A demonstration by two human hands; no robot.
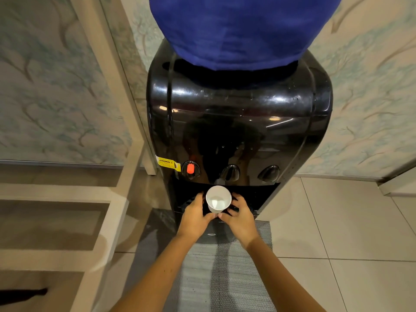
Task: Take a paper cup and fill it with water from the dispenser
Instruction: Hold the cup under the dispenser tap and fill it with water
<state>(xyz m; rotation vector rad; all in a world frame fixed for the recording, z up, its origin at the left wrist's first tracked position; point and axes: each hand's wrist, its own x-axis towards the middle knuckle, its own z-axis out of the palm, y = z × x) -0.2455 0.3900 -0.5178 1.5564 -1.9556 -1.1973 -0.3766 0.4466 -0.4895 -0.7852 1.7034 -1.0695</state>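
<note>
From the head camera, a small white paper cup [218,199] sits upright between both hands, in the dark recess at the front of a glossy black plastic water dispenser [238,122]. The left hand [195,216] curls against the cup's left side and the right hand [239,218] against its right, fingers bent around the wall and thumbs nearly meeting below it, so the two hands clasp the cup together. A little water shows at its bottom. Just above the hands is a row of three taps: a red-tipped lever [191,169] up and left of the left hand, a dark middle lever [230,172] directly above the cup, and a third dark lever [269,173] up and right of the right hand. A blue cloth-covered bottle [236,30] tops the dispenser. A grey woven floor mat [222,278] lies under the forearms.
</note>
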